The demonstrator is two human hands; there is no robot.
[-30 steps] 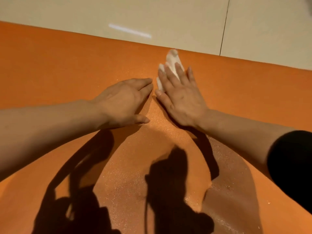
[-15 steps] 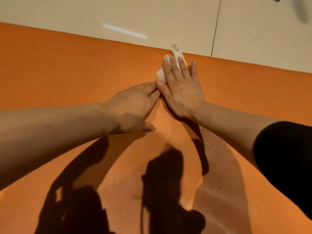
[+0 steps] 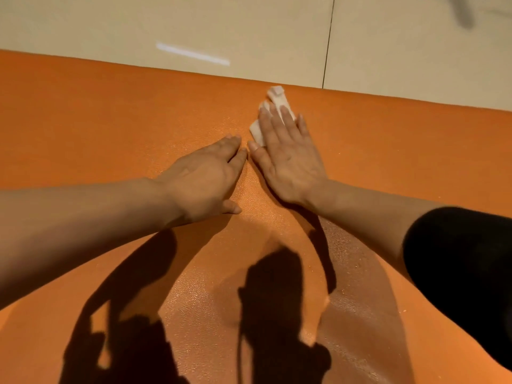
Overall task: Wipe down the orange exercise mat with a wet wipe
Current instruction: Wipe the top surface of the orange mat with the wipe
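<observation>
1. Just above the centre of the frame, your right hand lies flat on the orange exercise mat, fingers straight and close together, pressing the wet wipe down under them; nothing is pinched or curled round
2. The wipe shows white past your fingertips and beside your index finger, close to the mat's far edge where it meets the pale floor at the top of the frame
3. Compared with half a second ago, the wipe's far tip no longer pokes over that edge; it now sits just inside it, and your hand has drawn back a little toward the middle of the frame, so the stroke to the far edge looks finished and a return pass seems to be under way
4. Your left hand rests palm-down on the mat, left of centre, fingers straight and holding nothing; its fingertips are just beside your right thumb, much as they were a moment before, so it keeps bracing you and pinning the mat
5. In the lower middle and lower right of the frame the mat glistens, which suggests that strip is already wiped, while the broad left part looks dry and probably remains to be done
</observation>
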